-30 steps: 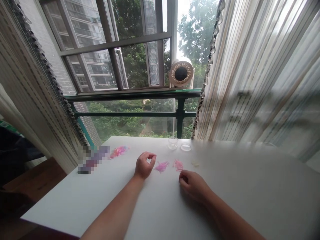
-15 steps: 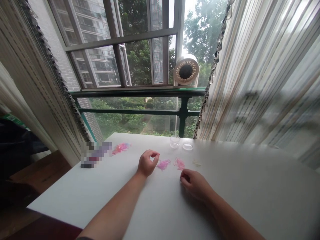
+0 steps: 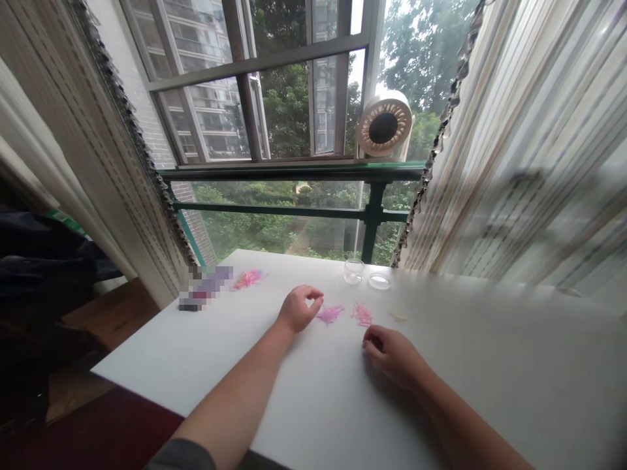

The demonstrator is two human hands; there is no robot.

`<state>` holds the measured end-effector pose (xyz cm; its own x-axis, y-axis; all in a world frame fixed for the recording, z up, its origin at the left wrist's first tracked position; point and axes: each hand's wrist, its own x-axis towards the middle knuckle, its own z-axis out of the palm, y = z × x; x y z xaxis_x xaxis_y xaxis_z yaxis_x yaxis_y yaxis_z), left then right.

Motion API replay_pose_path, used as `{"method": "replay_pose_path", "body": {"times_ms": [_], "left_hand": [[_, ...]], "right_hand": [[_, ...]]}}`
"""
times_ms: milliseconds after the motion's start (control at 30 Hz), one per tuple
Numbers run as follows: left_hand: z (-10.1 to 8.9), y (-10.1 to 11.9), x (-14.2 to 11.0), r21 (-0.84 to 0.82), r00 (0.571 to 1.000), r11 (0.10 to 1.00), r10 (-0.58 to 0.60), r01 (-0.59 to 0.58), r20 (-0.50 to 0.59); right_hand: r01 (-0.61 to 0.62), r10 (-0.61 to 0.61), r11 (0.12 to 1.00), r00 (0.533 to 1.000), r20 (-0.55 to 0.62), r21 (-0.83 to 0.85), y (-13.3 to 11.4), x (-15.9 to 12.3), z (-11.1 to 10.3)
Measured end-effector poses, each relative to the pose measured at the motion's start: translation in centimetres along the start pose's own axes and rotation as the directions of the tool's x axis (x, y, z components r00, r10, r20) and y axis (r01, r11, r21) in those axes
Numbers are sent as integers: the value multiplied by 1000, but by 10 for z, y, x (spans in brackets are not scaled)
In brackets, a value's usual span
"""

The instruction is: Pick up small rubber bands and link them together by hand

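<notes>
Left hand (image 3: 300, 309) arches beside the purple pile (image 3: 332, 314), thumb curved toward forefinger; whether they pinch anything, I can't tell. Next I see the pink pile (image 3: 362, 314), then my right hand (image 3: 392, 352) loosely curled near it, grip hidden

Observed on the left arm: one dark grey, plain-looking sleeve (image 3: 181, 455), visible at the lower left of the frame, with a curved hem bordering the bare forearm. Left hand (image 3: 300, 308), right hand (image 3: 390, 352) and right forearm (image 3: 453, 408) are bare.
</notes>
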<state>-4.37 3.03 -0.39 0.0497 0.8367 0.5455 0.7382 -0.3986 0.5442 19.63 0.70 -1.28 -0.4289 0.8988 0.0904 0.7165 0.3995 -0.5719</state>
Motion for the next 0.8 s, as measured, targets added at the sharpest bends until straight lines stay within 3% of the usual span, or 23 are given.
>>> {"method": "replay_pose_path", "body": {"times_ms": [100,200,300,400,800], "left_hand": [[-12,-13,0,76,996,994,-83,80,35],[-34,-35,-3,243,966,939,-257,244,23],[-60,-59,-12,444,882,787,-471,428,-15],[-78,-77,-21,558,804,642,-590,525,-76],[-61,-87,-6,581,759,560,-631,590,-163]], "right_hand": [[5,-5,1000,1000,9,3,0,0,-1],[13,-13,1000,1000,23,2,0,0,-1],[24,-24,1000,999,26,-4,-1,-1,-2],[24,-24,1000,999,27,-12,0,0,-1],[17,-16,999,999,28,-35,-2,0,-3]]}}
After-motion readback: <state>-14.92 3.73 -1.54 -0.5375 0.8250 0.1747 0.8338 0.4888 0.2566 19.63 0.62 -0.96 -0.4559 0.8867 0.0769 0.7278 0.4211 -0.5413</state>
